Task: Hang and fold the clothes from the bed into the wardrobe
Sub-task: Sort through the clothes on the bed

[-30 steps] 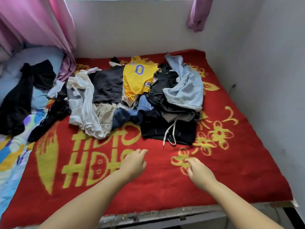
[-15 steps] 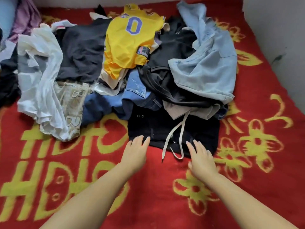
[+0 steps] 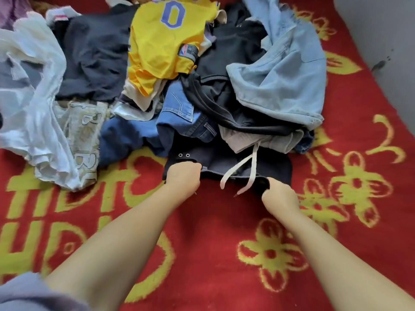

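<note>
Both hands on the black shorts

Our left hand [image 3: 183,176] and right hand [image 3: 279,196] curl tight around the near edge of the black shorts [image 3: 226,162] on the red blanket [image 3: 213,221].

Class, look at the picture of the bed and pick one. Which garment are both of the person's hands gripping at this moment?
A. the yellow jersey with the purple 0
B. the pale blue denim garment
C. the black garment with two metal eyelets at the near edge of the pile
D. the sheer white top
C: the left hand and the right hand each have fingers curled over the near hem of the black garment with two metal eyelets; neither hand touches another garment.
</note>
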`<state>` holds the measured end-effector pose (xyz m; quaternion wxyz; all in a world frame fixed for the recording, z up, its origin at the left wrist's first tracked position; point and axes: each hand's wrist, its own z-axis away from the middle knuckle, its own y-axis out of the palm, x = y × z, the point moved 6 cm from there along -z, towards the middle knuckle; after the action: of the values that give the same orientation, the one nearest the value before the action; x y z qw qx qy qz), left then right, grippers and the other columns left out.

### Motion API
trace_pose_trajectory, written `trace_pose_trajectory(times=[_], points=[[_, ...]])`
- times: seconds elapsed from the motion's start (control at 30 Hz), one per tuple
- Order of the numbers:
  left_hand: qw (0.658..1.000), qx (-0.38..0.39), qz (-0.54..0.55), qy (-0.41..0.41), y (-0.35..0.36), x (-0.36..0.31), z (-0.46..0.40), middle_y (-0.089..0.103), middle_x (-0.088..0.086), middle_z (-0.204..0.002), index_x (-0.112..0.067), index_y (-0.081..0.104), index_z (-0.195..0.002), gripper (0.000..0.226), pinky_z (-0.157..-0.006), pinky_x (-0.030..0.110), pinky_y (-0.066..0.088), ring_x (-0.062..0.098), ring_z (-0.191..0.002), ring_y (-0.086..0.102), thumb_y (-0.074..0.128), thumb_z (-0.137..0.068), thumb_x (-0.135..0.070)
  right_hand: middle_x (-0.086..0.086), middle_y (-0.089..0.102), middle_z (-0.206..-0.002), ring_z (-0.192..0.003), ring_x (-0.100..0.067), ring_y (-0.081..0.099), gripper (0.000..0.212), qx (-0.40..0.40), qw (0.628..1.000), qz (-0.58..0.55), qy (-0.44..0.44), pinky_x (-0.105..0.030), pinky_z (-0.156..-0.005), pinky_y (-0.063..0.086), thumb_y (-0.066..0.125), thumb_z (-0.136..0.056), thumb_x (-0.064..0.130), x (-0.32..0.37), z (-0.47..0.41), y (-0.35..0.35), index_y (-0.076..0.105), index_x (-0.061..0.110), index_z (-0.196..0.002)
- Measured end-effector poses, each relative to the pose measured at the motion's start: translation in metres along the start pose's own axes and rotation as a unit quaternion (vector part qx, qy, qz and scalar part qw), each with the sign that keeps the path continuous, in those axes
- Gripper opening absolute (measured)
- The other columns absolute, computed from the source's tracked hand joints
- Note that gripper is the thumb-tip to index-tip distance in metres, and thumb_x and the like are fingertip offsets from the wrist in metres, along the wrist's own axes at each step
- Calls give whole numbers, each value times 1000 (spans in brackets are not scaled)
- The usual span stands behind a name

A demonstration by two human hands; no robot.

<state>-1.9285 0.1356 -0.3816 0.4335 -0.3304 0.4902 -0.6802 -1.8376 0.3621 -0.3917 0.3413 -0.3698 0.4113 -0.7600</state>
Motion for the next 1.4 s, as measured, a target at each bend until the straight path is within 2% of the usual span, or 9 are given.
trace_pose_trajectory(times=[0.17, 0.33, 0.5, 0.67, 0.93, 1.1, 1.23, 1.33, 1.4], points=[[999, -6, 36, -39, -64, 41, 50, 66, 3, -94, -21, 49, -82, 7, -62, 30, 36, 29, -90, 62, 46, -82, -16, -5, 64, -86, -85, -33, 59, 13, 66, 996, -55, -3, -33, -65, 38, 44, -85, 15, 38, 65, -25, 49, 24, -78], [996, -38, 55, -52, -131, 65, 112, 63, 0, -90, -22, 56, -89, 10, -60, 31, 37, 26, -85, 61, 49, -87, -29, -9, 67, -91, -87, -33, 62, 13, 116, 992, -20, -49, -31, -63, 39, 42, -83, 16, 78, 123, -75, 47, 21, -72], [986, -57, 135, -79, -195, 79, 182, 58, -3, -73, -27, 59, -81, 13, -51, 28, 32, 23, -68, 53, 48, -78, -19, 3, 48, -57, -60, -23, 47, 15, 158, 978, -83, -105, -30, -52, 31, 39, -73, 26, 113, 188, -135, 42, 19, -60], [961, -33, 264, -77, -227, 90, 251, 53, -1, -58, -21, 53, -68, 18, -48, 28, 28, 20, -55, 47, 37, -62, -25, 10, 39, -44, -48, -15, 36, 20, 147, 972, -127, -130, -25, -50, 27, 42, -74, 6, 131, 244, -183, 39, 18, -58], [972, -8, 235, 13, -265, 134, 367, 67, 0, -78, -22, 64, -92, 32, -59, 32, 43, 17, -71, 61, 53, -88, -51, -1, 64, -69, -65, -17, 60, 31, 111, 974, 17, -195, -20, -48, 42, 40, -73, 1, 195, 329, -236, 67, 8, -86], [960, -8, 281, -17, -305, 208, 428, 64, -3, -64, -28, 67, -70, 30, -56, 20, 37, 9, -58, 59, 61, -86, -53, -11, 69, -91, -84, -25, 63, 33, 61, 961, 42, -265, -27, -63, 45, 42, -80, 5, 272, 369, -253, 65, 6, -103], [942, -32, 322, -87, -322, 266, 471, 59, 1, -63, -12, 71, -82, 40, -57, 23, 36, 9, -54, 53, 63, -84, -51, -12, 65, -104, -90, -27, 59, 32, 56, 942, 48, -328, -25, -62, 39, 41, -88, 5, 341, 397, -246, 61, 7, -113], [936, 18, 334, -108, -320, 290, 509, 64, -6, -61, -20, 72, -72, 34, -57, 18, 42, 7, -55, 59, 65, -83, -51, -6, 65, -102, -87, -21, 58, 34, 38, 918, 44, -393, -7, -49, 35, 40, -92, 4, 380, 415, -244, 61, 6, -119], [932, 73, 336, -111, -312, 293, 535, 63, -10, -57, -26, 69, -62, 35, -50, 11, 39, 4, -51, 58, 64, -82, -54, -7, 68, -94, -80, -19, 58, 29, 28, 894, 52, -443, -11, -56, 39, 41, -91, 2, 394, 426, -239, 64, 2, -110]])
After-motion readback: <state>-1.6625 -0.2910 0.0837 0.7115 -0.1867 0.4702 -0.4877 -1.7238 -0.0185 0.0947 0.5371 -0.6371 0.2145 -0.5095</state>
